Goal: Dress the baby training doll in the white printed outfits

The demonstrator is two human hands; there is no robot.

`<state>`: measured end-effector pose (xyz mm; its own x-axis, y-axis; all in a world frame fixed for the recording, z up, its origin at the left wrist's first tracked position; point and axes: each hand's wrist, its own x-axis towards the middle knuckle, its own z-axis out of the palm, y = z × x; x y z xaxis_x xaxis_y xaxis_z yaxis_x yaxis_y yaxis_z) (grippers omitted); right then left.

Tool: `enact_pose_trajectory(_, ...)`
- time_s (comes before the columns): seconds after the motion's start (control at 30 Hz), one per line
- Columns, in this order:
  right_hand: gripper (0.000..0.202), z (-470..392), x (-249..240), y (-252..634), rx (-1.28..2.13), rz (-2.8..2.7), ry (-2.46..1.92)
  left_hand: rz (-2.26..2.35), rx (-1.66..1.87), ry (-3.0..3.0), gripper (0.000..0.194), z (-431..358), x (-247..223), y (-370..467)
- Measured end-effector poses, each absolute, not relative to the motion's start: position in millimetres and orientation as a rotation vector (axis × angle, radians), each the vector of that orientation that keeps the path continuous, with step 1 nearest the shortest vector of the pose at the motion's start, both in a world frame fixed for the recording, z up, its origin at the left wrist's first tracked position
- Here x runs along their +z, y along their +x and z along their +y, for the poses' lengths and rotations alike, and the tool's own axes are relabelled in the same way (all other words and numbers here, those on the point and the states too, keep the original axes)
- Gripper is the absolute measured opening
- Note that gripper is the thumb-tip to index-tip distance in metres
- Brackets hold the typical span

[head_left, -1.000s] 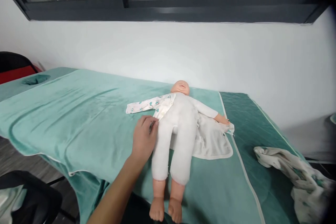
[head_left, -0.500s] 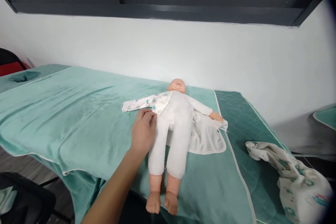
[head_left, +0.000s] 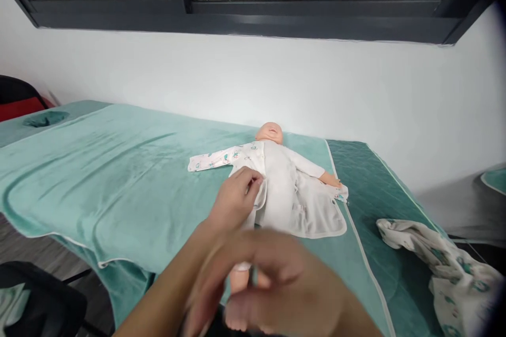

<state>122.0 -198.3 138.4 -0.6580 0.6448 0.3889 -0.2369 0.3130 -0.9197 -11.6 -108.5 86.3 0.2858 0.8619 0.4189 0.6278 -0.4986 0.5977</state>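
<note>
A baby doll (head_left: pixel 277 181) in a white bodysuit lies on its back, head toward the wall. A white baby shirt with a green print (head_left: pixel 247 155) covers its shoulder and arm on the left of the view; the rest spreads beneath it, inner side up, on the right. My left hand (head_left: pixel 237 195) pinches the shirt's front edge over the doll's belly. Closer to the camera, my right hand (head_left: pixel 276 284) is blurred, its curved fingers apart from the thumb and nothing seen between them. It hides most of the doll's legs.
A green cover (head_left: pixel 130 179) drapes the bed below the wall and barred window. On the right lies a crumpled printed baby garment (head_left: pixel 446 268). At lower left stands a black chair (head_left: pixel 43 300) with pale green cloth on it. A red and black object (head_left: pixel 18 100) is at far left.
My left hand has moved right, drawing the shirt's front panel across the doll's belly. My right hand has come into view from below. The view has shifted slightly.
</note>
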Motion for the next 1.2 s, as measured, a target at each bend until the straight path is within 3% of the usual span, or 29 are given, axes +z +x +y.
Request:
enact_pose_trajectory(0.13, 0.021, -137, 111, 181, 1.157, -1.585, -0.744, 1.373, 1.198, 2.351, 0.024, -71, 85, -6)
enact_pose_trajectory(0.3, 0.031, -62, 40, 272, 0.419, -1.05, -1.373, 1.382, 0.85, 2.508, 0.03, -32, 99, 19)
enact_pose_trajectory(0.37, 0.033, -51, 16, 293, 0.286, -1.006, -1.571, 1.371, 0.729, 2.549, 0.032, -24, 113, 28)
enact_pose_trajectory(0.57, 0.041, -49, -1, 296, 0.386, -1.09, -1.697, 1.096, 0.552, 2.678, 0.035, -4, 130, 86)
enact_pose_trajectory(0.73, 0.037, -53, 2, 290, 0.592, -0.987, -1.487, 0.839, -0.102, 2.969, 0.03, 2, 105, 160)
enact_pose_trajectory(0.87, 0.032, -56, 1, 304, 0.565, -0.882, -1.382, 0.829, -0.367, 3.029, 0.029, 10, 92, 184)
enact_pose_trajectory(1.03, 0.02, -62, 5, 322, 0.354, -0.644, -1.299, 0.882, -0.227, 3.077, 0.034, 27, 100, 173)
enact_pose_trajectory(1.2, 0.024, -64, 9, 323, 0.518, -0.419, -1.259, 0.963, -0.055, 3.005, 0.042, 31, 121, 156)
